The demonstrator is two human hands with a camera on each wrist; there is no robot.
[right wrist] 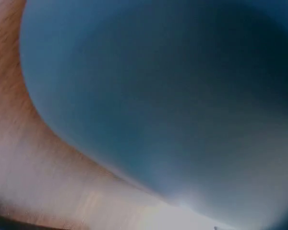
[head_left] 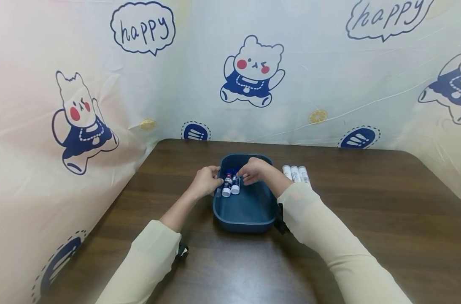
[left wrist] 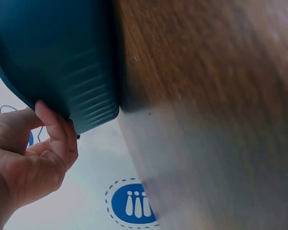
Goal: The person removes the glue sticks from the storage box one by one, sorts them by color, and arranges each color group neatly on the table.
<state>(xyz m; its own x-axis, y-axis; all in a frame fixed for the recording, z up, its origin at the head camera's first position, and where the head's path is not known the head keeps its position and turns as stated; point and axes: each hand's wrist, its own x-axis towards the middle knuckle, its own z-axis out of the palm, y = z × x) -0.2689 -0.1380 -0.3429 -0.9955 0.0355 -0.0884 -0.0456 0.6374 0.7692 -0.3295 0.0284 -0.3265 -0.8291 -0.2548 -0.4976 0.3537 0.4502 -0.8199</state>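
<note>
Glue sticks [head_left: 227,184], by the look of them, lie side by side in the left half of a blue bin [head_left: 250,211] on the desk [head_left: 367,215], their white ends toward the person.

At the far left, the left hand [head_left: 206,181] grips the bin's left rim, thumb over the edge and fingers bent against the outer wall. If that grip pulled or pressed unevenly, the bin could tip or slide, and the sticks would roll across its floor.

Next comes the left stick [head_left: 226,190], just beside that thumb; a small shift of the thumb could nudge it out of line. The right stick [head_left: 235,186] lies close by, so moving one may well knock the other.

Over its far end is the right hand [head_left: 254,169], fingers loosely bent. I cannot tell whether it pinches the stick or merely touches it, as the right wrist view is a blur of bin wall; a weak pinch could let the stick slip and roll.

Rightmost, three white tubes [head_left: 295,174] lie together on the desk, partly behind the right sleeve [head_left: 314,223]. A careless sweep of that forearm could scatter them, or drag the bin's right rim.
</note>
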